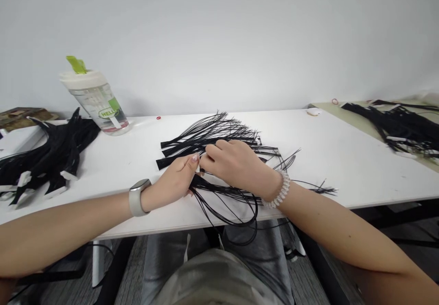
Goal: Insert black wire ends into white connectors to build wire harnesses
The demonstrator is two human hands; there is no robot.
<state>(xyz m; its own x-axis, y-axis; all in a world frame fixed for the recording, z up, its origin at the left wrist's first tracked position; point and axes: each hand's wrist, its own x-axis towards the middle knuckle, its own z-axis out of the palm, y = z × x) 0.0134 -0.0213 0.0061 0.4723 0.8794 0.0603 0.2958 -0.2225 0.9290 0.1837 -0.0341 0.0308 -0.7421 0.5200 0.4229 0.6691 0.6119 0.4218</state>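
Observation:
My left hand (178, 177) is closed in a pinch around the gathered end of a bundle of thin black wires (226, 189). Fingers of my right hand (236, 165) are curled and meet the left fingertips at that end. Something small and white shows between the fingertips, too hidden to name. Loose wires from the held bundle loop over the table's front edge toward my lap. Just behind my hands lie several more black wire bundles (181, 149), wrapped ends to the left and frayed strands to the right.
On the white table (137, 158) a clear water bottle (99, 99) with a green spout stands at the back left. Dark bundles with white tips (65, 154) are piled at the left. Another black pile (401, 126) lies at the far right. A wall (219, 44) rises behind.

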